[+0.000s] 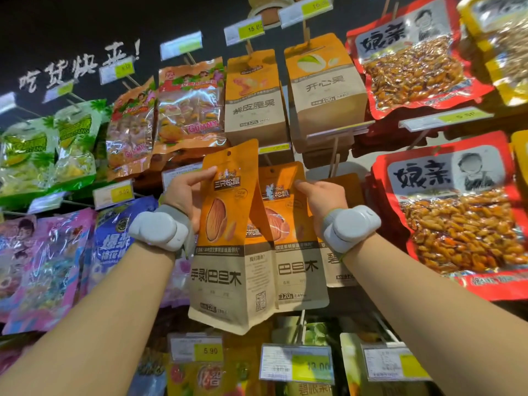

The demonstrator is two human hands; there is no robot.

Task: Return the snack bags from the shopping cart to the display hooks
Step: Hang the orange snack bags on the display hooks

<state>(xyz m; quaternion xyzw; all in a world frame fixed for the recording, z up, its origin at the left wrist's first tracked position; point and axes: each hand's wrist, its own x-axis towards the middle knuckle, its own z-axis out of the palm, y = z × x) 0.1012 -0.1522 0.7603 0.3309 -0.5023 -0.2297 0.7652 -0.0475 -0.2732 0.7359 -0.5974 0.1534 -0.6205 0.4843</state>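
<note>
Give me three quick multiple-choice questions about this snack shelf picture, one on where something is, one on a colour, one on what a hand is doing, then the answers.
1. Where does the hanging almond bag sit relative to the almond bag held in front?
A. To its right, partly behind it
B. To its left
C. Directly below it

2. What colour is the border of the peanut packs at the right?
A. Blue
B. Red
C. Green

3. What is the left hand doing?
A. Hanging idle
B. Pressing a price tag
C. Gripping the front almond bag by its left edge

Answers:
1 A, its left side is covered by the front bag.
2 B, red frames the clear window.
3 C, thumb and fingers curl round the bag's edge, while the right hand touches the hanging bag near its top.
</note>
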